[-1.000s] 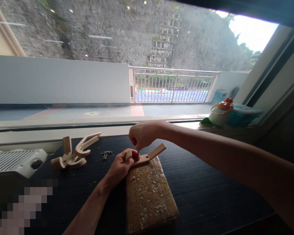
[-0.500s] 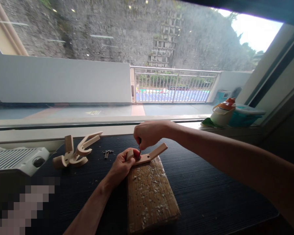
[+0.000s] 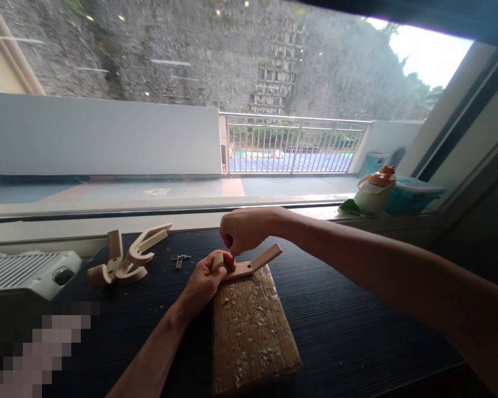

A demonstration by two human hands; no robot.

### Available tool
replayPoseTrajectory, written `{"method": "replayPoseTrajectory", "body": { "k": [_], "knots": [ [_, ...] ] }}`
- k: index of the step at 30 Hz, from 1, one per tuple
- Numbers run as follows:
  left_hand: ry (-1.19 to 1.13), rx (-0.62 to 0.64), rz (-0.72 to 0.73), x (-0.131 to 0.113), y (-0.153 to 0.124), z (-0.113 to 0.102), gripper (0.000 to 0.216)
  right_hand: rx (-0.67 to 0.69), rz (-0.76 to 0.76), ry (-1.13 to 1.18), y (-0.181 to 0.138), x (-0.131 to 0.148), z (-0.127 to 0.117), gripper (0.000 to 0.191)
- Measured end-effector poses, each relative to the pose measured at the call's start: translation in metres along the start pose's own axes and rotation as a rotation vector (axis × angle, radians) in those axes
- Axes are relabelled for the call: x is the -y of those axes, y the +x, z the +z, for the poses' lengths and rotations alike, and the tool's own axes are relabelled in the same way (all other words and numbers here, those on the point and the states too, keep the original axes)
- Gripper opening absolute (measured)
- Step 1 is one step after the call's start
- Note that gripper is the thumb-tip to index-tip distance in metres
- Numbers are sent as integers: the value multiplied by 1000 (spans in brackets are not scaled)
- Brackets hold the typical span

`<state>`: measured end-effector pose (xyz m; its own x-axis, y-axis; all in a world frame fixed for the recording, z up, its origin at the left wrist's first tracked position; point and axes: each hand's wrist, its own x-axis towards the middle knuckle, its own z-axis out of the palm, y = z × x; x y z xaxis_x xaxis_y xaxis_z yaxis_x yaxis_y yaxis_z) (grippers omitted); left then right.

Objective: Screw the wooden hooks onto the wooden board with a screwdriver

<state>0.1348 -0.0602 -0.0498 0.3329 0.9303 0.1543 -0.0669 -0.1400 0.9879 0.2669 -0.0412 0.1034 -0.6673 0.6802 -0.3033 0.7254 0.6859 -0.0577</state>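
Observation:
A pale wooden hook (image 3: pixel 268 257) with two upturned arms lies across the far end of a wooden block (image 3: pixel 255 331) that is full of small holes. My left hand (image 3: pixel 206 278) is closed around the hook's left end, fingers pressed to it. Above it, my right hand (image 3: pixel 245 229) is closed on a thin metal shaft (image 3: pixel 233 262), perhaps a driver or hex key, its upper part hidden in the fist. The shaft stands nearly upright, its lower end at the hook beside my left fingertips. A hole shows in the hook to its right.
Several more wooden hooks (image 3: pixel 139 255) lie at the left on the black table (image 3: pixel 335 309), beside a small pile of screws (image 3: pixel 181 261). A white heater (image 3: pixel 33 271) stands at far left. On the sill are a bottle (image 3: pixel 375 193) and a teal box (image 3: pixel 414 196).
My right hand has shifted slightly left and its wrist has turned. My left hand, the hook and the block keep their places relative to each other; the whole view has shifted slightly.

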Motion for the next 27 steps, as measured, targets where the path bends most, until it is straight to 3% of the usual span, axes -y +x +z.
{"method": "replayPoseTrajectory", "body": {
  "k": [6, 10, 13, 19, 27],
  "knots": [
    [3, -11, -6, -1, 0, 2, 9, -1, 49, 60, -3, 0, -1, 23],
    [15, -26, 15, 3, 0, 0, 11, -115, 105, -195, -11, 8, -3, 30],
    [20, -27, 18, 4, -1, -1, 12, -142, 82, -310, -16, 14, -4, 23],
    [28, -35, 11, 3, -1, 0, 11, -79, 5, -262, -20, 11, -2, 20],
    [45, -41, 11, 3, 0, 1, 11, -88, 42, -158, -15, 7, 0, 19]
  ]
}}
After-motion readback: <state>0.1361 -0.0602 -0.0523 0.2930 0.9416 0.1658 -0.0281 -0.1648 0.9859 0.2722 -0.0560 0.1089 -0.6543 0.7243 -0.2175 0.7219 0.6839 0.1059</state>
